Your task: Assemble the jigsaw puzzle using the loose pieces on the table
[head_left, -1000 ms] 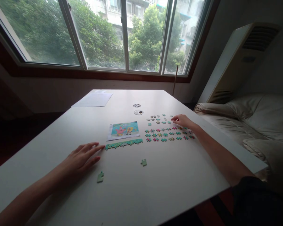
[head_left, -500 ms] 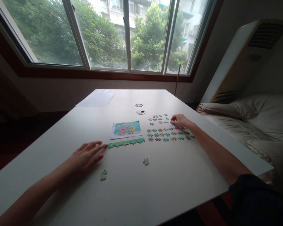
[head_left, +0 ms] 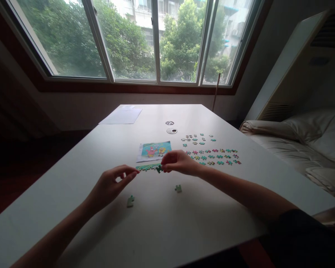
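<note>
Joined strip (head_left: 147,168) of green puzzle pieces lies flat on the white surface (head_left: 184,223). Right hand (head_left: 178,162) sits over the strip's right end, thumb and fingers pinched together on a dark green puzzle piece (head_left: 159,169) that touches the strip. Left hand (head_left: 111,184) is at the strip's left end, fingertips bent and touching it; whether it grips cannot be told. Reference picture (head_left: 154,150) lies just behind the strip. Two loose pieces (head_left: 130,201) lie in front of the strip, and sorted pieces (head_left: 212,156) lie right of it.

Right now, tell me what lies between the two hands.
In the head view, a green strip of joined puzzle pieces lies between the left hand and the right hand.
</note>
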Tool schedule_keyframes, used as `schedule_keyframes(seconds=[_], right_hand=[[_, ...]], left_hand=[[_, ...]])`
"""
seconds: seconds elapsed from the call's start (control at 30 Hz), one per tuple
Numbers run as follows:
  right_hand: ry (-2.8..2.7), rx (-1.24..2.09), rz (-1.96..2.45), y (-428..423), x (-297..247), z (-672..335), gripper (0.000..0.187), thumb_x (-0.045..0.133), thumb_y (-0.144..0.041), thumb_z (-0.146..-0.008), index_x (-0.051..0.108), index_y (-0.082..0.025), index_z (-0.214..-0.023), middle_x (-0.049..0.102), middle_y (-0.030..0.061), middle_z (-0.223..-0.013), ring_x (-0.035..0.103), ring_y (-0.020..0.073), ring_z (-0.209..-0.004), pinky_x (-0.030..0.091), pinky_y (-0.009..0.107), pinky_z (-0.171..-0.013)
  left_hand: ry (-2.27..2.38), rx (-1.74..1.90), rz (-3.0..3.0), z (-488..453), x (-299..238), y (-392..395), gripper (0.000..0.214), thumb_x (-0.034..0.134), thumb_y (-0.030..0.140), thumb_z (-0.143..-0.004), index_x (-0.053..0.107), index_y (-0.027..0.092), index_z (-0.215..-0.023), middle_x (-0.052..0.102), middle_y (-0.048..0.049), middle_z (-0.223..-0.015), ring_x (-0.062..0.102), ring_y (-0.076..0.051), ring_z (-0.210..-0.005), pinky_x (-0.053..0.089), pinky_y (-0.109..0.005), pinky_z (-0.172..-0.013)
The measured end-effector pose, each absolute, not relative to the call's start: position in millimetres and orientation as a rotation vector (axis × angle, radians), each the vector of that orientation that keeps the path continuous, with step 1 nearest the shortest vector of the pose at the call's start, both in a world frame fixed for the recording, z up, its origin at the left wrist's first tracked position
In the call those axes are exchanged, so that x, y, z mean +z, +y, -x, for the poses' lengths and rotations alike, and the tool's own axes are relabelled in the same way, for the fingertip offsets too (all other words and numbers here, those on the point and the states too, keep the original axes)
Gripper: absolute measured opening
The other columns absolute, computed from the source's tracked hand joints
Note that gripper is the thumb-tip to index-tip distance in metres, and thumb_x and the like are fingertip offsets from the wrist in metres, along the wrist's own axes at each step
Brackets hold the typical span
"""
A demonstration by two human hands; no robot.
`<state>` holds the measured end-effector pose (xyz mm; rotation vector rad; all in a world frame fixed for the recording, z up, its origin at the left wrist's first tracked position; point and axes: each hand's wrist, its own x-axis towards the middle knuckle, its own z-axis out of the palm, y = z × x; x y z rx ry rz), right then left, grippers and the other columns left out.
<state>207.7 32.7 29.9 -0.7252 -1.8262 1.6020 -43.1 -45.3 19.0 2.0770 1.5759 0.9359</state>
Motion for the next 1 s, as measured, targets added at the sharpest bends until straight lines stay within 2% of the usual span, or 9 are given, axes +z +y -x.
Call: schedule_keyframes(seconds=[0.2, 0.43, 0.6, 0.83, 1.0], right_hand=[[-1.615, 1.680, 0.598, 6.9, 17.7, -172.7, 0.016, 0.073, -0.018, -0.061, 0.062, -0.014, -0.072, 0.066, -0.0010, -0.064, 0.063, 0.0097, -0.060, 0.052, 0.025, -0.060], [-1.553, 1.568, 0.622, -0.2, 11.4, -167.0, 0.022, 0.077, -0.028, -0.059, 0.061, -0.016, -0.069, 0.067, -0.0003, -0.067, 0.065, 0.0127, -0.066, 0.055, 0.033, -0.073], [-1.615, 1.533, 0.609, -0.8, 8.8, -167.7, 0.024, 0.076, -0.032, -0.062, 0.062, -0.016, -0.073, 0.067, 0.0012, -0.070, 0.065, 0.0138, -0.068, 0.055, 0.033, -0.073], [-2.078, 0.760, 0.578, 2.8, 15.9, -179.2, 0.010, 0.063, -0.025, -0.078, 0.068, -0.017, -0.078, 0.066, 0.0032, -0.072, 0.060, 0.0109, -0.063, 0.050, 0.024, -0.061], [-2.167, 0.517, 0.435, 3.6, 14.2, -178.9, 0.013, 0.060, -0.025, -0.083, 0.068, -0.016, -0.083, 0.066, 0.0055, -0.078, 0.060, 0.0109, -0.067, 0.050, 0.023, -0.064]], left_hand=[[1.412, 0.933, -1.899, 24.0, 27.5, -49.4, 0.031, 0.058, 0.046, -0.080, 0.070, 0.017, -0.079, 0.069, -0.0040, -0.072, 0.059, -0.016, -0.065, 0.045, -0.024, -0.057], [1.376, 0.958, -1.751, 20.1, 33.2, -51.7, 0.029, 0.062, 0.045, -0.076, 0.069, 0.017, -0.076, 0.068, -0.0039, -0.071, 0.059, -0.017, -0.064, 0.046, -0.024, -0.056], [1.378, 0.961, -1.706, 19.7, 32.8, -51.1, 0.028, 0.065, 0.045, -0.073, 0.069, 0.017, -0.074, 0.067, -0.0029, -0.067, 0.058, -0.016, -0.061, 0.045, -0.023, -0.053], [1.428, 0.961, -1.643, 28.4, 31.5, -49.0, 0.030, 0.065, 0.046, -0.072, 0.070, 0.017, -0.076, 0.068, -0.0042, -0.072, 0.059, -0.017, -0.065, 0.046, -0.025, -0.059], [1.404, 0.930, -1.642, 27.5, 33.4, -48.8, 0.030, 0.064, 0.047, -0.072, 0.069, 0.017, -0.072, 0.066, -0.0028, -0.068, 0.057, -0.016, -0.062, 0.044, -0.024, -0.058]])
